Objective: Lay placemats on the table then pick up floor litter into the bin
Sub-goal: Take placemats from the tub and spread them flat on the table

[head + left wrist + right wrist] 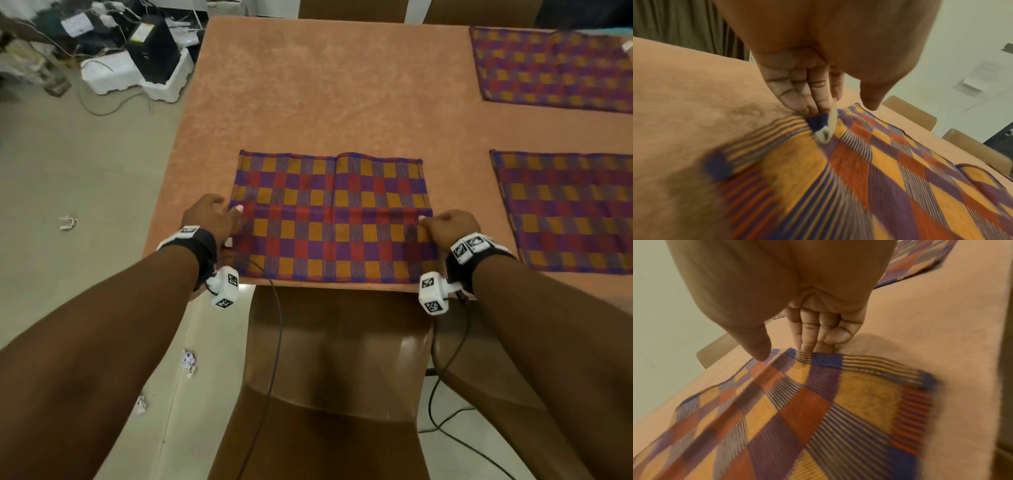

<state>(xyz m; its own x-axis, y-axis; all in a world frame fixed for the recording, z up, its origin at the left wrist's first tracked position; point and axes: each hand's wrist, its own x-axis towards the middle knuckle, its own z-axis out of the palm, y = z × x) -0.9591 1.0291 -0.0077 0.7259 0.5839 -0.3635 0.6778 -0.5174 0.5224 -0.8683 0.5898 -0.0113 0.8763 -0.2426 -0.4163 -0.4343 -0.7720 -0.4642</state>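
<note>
A checked placemat [329, 219] in purple, red and orange lies flat near the front edge of the brown table [325, 85], with a low crease across its middle. My left hand [212, 219] is at the mat's left edge. Its straight fingertips [807, 107] touch the placemat [879, 162] beside a white tag, and the thumb is raised off it. My right hand [448, 226] is at the right edge. Its fingertips [807, 345] press down at the border of the placemat [797, 402], thumb apart. Crumpled litter [189, 362] lies on the floor at the left.
Two more checked placemats lie on the table, one at the right [568, 212] and one at the far right [555, 65]. A brown chair [335, 359] stands tucked in below me. More litter [68, 222] [141, 404] is on the floor. Boxes and cables [137, 51] crowd the far left.
</note>
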